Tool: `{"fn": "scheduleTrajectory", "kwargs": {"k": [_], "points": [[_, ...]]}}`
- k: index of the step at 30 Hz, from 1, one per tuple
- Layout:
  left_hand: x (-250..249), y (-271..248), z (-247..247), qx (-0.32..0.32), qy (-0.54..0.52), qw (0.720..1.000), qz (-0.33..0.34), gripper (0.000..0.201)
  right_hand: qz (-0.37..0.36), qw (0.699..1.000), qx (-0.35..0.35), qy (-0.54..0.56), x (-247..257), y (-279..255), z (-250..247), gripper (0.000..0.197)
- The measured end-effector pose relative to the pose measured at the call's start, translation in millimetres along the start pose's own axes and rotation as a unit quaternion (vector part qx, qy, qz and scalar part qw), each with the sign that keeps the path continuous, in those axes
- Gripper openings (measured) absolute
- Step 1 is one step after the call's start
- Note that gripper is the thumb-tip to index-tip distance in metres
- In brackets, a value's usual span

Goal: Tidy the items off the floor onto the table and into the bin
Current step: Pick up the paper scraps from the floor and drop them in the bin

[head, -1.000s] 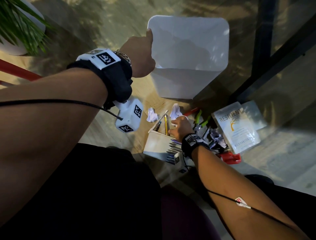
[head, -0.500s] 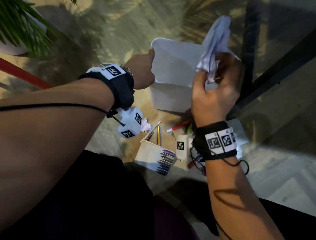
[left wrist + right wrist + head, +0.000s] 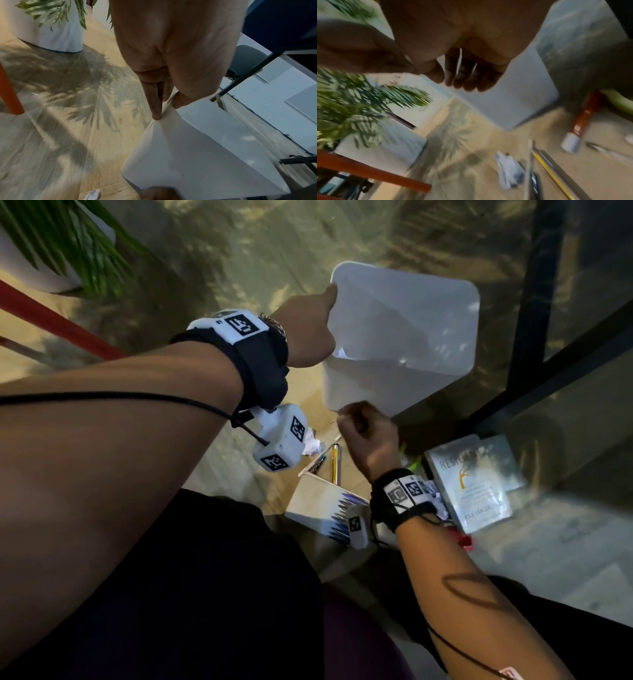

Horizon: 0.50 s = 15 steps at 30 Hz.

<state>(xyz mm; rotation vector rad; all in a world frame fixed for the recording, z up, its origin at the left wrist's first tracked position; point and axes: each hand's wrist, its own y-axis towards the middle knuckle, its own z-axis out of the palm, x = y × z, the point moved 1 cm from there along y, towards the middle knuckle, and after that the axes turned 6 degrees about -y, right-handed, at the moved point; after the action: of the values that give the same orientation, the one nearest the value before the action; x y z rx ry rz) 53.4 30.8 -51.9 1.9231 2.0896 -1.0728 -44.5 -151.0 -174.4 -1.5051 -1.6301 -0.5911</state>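
Note:
A white bin [image 3: 404, 385] stands on the wooden floor; my left hand [image 3: 305, 330] grips its near-left rim. In the left wrist view the fingers [image 3: 155, 102] lie outside the bin [image 3: 188, 155] wall and the thumb is inside. A bit of white paper [image 3: 340, 352] shows inside the bin. My right hand [image 3: 366, 436] hangs low in front of the bin, fingers loosely curled and holding nothing; the blurred right wrist view shows the same hand [image 3: 462, 75]. Below it lie a crumpled paper [image 3: 311, 444], pencils [image 3: 335, 463], a white box [image 3: 318, 501] and a book [image 3: 469, 484].
A potted plant [image 3: 51, 251] stands at the far left, with a red leg [image 3: 51, 323] beside it. A black table leg [image 3: 534, 285] rises right of the bin. A red marker [image 3: 583, 119] and a small red item [image 3: 462, 539] also lie on the floor.
My right hand picked up a crumpled paper, raised it over the bin, and has come back down near the floor without it. The left hand stayed on the rim.

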Motion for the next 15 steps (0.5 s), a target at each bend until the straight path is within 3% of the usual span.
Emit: {"fn": "scheduleTrajectory", "kwargs": {"k": [5,10,15], "points": [[7,-2,-5,-0.047,0.034,0.998,0.033,0.066,0.066,0.966,0.202,-0.144,-56,7,66,0.022],[12,-3,-2,-0.055,0.014,0.997,0.047,0.047,0.051,0.956,0.233,-0.172,-66,10,98,0.039],[18,2,3,-0.047,0.012,0.998,0.04,0.047,0.085,0.922,0.303,-0.227,-66,19,119,0.043]]}}
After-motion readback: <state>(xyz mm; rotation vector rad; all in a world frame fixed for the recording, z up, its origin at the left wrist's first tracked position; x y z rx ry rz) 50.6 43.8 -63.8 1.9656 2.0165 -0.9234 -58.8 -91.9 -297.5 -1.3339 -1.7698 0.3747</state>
